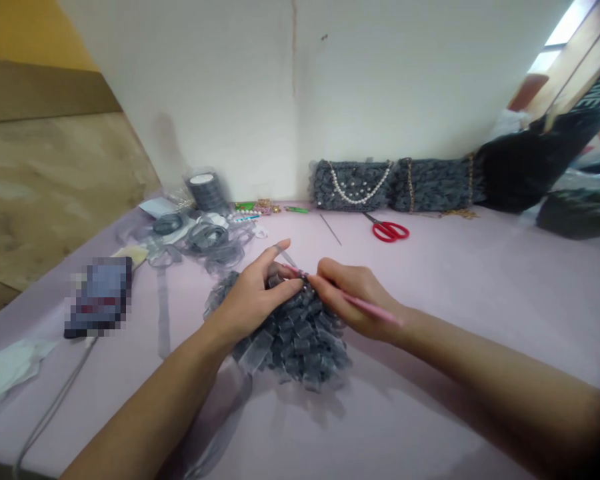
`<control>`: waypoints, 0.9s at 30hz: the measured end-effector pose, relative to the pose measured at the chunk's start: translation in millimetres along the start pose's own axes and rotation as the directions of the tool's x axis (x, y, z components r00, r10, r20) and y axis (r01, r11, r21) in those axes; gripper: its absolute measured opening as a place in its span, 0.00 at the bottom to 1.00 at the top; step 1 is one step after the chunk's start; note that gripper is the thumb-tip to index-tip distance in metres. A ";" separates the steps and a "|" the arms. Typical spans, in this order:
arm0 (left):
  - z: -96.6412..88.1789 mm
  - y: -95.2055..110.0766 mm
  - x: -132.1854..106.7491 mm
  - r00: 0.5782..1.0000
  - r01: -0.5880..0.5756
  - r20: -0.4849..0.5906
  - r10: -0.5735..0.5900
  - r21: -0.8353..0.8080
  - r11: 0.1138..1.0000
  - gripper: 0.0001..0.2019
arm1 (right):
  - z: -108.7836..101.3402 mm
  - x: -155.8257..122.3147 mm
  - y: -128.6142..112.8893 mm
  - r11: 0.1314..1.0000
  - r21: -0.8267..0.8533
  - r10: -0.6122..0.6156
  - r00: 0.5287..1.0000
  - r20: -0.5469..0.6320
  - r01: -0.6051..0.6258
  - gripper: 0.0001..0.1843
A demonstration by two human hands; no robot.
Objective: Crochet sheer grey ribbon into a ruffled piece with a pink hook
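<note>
A ruffled grey ribbon piece (300,343) lies on the lilac table (455,300) in front of me. My left hand (255,293) grips its upper edge, fingers closed on it, with the forefinger raised and a strand of grey ribbon (286,256) over it. My right hand (353,293) is closed on a pink crochet hook (367,307), whose tip meets the piece's top edge between the two hands.
Spools and loose grey ribbon (207,233) lie at the back left, beside a blurred dark object (100,297). Red scissors (390,231), a thin needle (331,229) and two finished grey bags (355,185) stand by the white wall. Black bags (535,160) sit at the right.
</note>
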State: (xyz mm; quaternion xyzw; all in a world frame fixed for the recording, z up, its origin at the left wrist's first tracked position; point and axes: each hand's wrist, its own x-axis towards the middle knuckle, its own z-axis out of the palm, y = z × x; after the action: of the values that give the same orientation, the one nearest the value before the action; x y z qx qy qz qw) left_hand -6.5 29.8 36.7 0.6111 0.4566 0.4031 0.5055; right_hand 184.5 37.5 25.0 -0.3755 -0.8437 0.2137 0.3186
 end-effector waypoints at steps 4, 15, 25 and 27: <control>21.4 -7.6 -4.1 0.989 0.014 -0.138 -0.044 -0.213 0.977 0.32 | 12.5 -2.2 6.4 0.893 -0.434 -0.140 0.990 -0.008 0.122 0.15; -1.0 -2.4 5.4 0.971 0.237 0.079 -0.224 -0.357 0.904 0.34 | 7.9 -1.5 22.8 0.898 -0.212 -0.407 0.911 -0.069 0.385 0.11; -29.7 -2.5 11.4 0.935 0.313 0.228 -0.272 -0.167 0.935 0.32 | -6.1 1.8 18.9 0.913 0.033 -0.407 0.913 0.037 0.406 0.11; -31.7 -3.4 11.3 0.925 0.317 0.273 -0.264 -0.170 0.933 0.31 | -7.9 1.1 17.6 0.928 0.073 -0.371 0.927 0.061 0.366 0.11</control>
State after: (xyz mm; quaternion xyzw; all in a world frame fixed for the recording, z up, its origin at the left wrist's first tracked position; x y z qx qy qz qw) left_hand -34.3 48.8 38.9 0.5244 0.4309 0.2905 0.6745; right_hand 198.2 50.3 20.4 -0.1924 -0.9036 0.1889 0.3328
